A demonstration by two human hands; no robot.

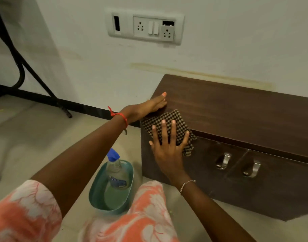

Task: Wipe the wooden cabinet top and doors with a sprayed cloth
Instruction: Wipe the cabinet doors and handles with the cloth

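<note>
Right hand has its fingers spread flat, pressing the checkered cloth over the cabinet's front top edge, mid-frame. Left hand lies open on the top's left corner, gripping nothing. Probably best to keep the palm flat and run long overlapping strokes along the grain before dropping to the doors. Spray bottle sits in the teal tub, lower centre.
</note>
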